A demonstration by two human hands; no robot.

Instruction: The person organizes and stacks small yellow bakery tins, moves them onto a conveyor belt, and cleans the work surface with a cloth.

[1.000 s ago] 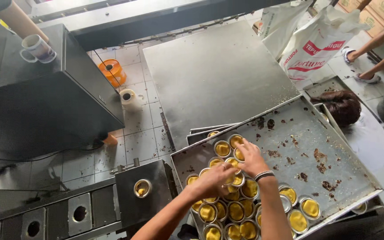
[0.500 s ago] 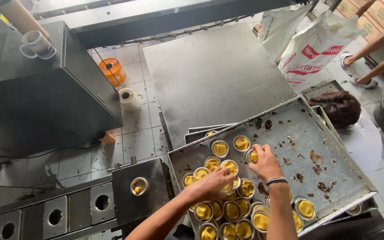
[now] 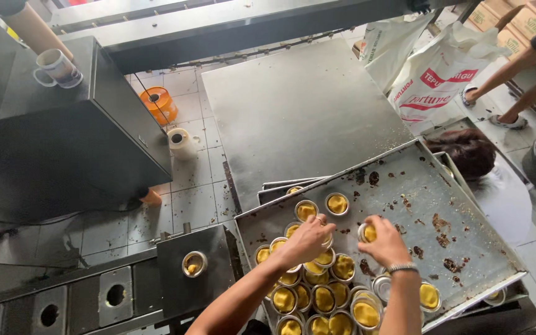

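The person is working over a crumb-strewn metal baking tray (image 3: 466,211) that is lying on a stack of similar trays, and the step in hand looks like gathering or sorting the small round tins of yellow dough (image 3: 324,291) that are crowding the tray's near-left part. The left hand (image 3: 304,241) is resting on the cluster, its grip half curled over a tin at the cluster's upper edge; whether the fingers are actually pinching it I cannot tell. The right hand (image 3: 384,241) is hovering just beside it, its grip closing around one filled tin (image 3: 367,232) that is showing at the thumb side. Two more tins (image 3: 336,203) are sitting apart near the tray's far-left edge. To the left, a dark machine plate (image 3: 212,273) is carrying a single tin (image 3: 193,263) in its round socket. Judging from this, the next move is calling for a clean lift of the held tin clear of its close-packed neighbours
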